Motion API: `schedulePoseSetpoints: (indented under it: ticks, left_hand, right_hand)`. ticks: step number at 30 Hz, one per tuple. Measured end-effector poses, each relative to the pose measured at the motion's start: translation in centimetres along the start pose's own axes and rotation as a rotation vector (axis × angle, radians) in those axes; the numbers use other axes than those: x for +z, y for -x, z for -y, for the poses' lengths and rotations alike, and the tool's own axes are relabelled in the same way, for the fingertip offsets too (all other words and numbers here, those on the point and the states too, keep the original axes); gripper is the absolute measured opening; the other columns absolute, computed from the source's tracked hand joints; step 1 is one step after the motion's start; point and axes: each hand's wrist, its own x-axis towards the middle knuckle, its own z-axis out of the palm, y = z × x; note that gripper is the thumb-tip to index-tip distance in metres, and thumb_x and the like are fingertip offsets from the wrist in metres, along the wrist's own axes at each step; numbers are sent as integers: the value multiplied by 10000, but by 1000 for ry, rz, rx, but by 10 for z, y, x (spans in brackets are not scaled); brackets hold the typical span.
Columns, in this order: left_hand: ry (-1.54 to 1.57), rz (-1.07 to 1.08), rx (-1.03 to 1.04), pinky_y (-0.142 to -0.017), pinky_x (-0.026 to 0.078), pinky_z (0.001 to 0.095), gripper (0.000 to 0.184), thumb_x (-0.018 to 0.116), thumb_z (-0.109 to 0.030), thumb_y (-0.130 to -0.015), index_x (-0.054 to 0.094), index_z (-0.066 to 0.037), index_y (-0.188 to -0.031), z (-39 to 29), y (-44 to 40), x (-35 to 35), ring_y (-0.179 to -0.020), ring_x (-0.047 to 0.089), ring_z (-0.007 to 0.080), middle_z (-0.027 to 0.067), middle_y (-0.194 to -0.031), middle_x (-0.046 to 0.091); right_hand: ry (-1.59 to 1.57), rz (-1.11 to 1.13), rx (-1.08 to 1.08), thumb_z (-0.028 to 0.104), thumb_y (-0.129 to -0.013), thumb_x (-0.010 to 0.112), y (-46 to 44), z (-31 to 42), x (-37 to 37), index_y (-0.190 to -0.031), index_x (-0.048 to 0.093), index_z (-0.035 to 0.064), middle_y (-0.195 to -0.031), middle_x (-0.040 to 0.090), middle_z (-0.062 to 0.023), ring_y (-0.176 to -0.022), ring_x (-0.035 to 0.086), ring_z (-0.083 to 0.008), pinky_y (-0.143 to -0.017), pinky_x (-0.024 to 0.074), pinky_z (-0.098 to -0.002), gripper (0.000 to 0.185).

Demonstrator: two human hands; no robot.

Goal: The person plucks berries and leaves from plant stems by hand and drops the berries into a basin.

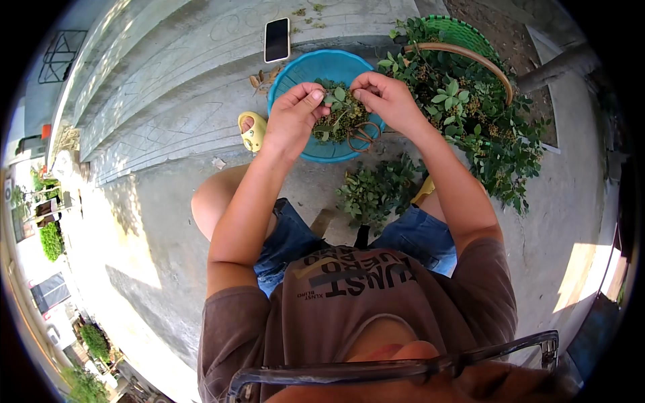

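My left hand (295, 113) and my right hand (386, 99) are raised over a round blue basin (285, 75), fingertips pinched together. Between them is a leafy green sprig (338, 101), with both hands gripping it. Below the sprig, a heap of small green-brown berry clusters (348, 122) lies in the basin. A pair of scissors (363, 137) with brown loop handles rests at the basin's near right side. The fingers partly cover the sprig, so its stem is hard to make out.
At right stands a green woven basket (463, 32) with a brown handle (470, 48), overflowing with leafy, berried branches (470, 111). Cut leaves (379, 188) lie on the ground between my legs. A phone (277, 40) sits on the concrete step near a yellow clog (252, 131).
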Motion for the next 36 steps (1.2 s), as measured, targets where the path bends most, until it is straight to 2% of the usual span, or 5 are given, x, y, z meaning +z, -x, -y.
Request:
schedulePoseSetpoints:
  ticks: [3, 8, 16, 22, 36]
  left_hand:
    - [1, 50, 97, -767, 454, 268, 90, 554, -92, -913, 578, -25, -969, 0, -2, -2, -825, 549, 142, 28, -893, 572]
    - [-175, 3, 310, -771, 438, 262, 90, 552, -70, -909, 566, -10, -975, 0, 4, 3, -805, 523, 135, 38, -896, 558]
    - [-148, -9, 324, -777, 434, 256, 84, 555, -71, -908, 570, -10, -965, 1, 4, 7, -803, 524, 137, 39, -878, 565]
    - [-98, 19, 306, -740, 444, 231, 76, 556, -53, -906, 572, -17, -971, -1, 3, 7, -783, 536, 110, 14, -874, 561]
    - [-288, 107, 335, -759, 440, 232, 40, 552, -35, -898, 556, -16, -933, -6, 6, 6, -798, 539, 110, 10, -896, 526]
  right_hand:
    - [-192, 3, -144, 184, -867, 629, -3, -3, 4, -947, 624, 25, -943, 644, -29, -846, 601, -107, -745, 481, -256, 179]
    - [-543, 136, -4, 241, -867, 644, 3, 8, -9, -1075, 571, 36, -1107, 603, -84, -1004, 578, -169, -888, 457, -316, 301]
    - [-514, 79, -86, 31, -807, 680, 12, 14, 3, -1063, 556, 35, -993, 596, -22, -886, 579, -95, -788, 483, -243, 285]
    - [-777, 178, 58, 119, -866, 629, 12, 14, -4, -1082, 589, 7, -884, 626, -47, -804, 617, -112, -725, 514, -246, 246]
    - [-663, 304, 211, 102, -855, 619, 15, 22, -15, -966, 641, -8, -791, 636, -43, -679, 604, -96, -616, 485, -219, 158]
